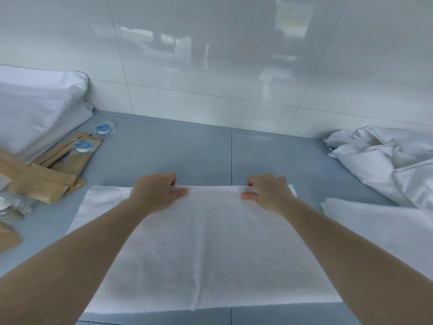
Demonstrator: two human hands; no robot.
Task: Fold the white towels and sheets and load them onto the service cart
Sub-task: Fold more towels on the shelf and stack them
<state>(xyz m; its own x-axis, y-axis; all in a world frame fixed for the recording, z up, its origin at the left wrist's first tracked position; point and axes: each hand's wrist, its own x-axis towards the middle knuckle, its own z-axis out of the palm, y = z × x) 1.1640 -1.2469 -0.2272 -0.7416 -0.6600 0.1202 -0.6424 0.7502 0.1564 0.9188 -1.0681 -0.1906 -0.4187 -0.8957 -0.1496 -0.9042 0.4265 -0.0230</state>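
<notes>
A white towel (210, 249) lies flat on the grey-blue table (199, 156), folded over with its far edge doubled. My left hand (157, 192) pinches that far edge left of centre, thumb on top and fingers curled over the edge. My right hand (267, 192) pinches the same edge right of centre. Another flat white towel (379, 226) lies at the right. A crumpled white sheet (384, 160) is heaped at the far right. Folded white linen (39, 109) is stacked at the far left.
Brown paper packets (42, 177) lie scattered at the left, with two small blue-capped items (103, 129) among them and clear plastic bottles (11, 207) at the left edge. A glossy white tiled wall (210, 66) closes the back of the table.
</notes>
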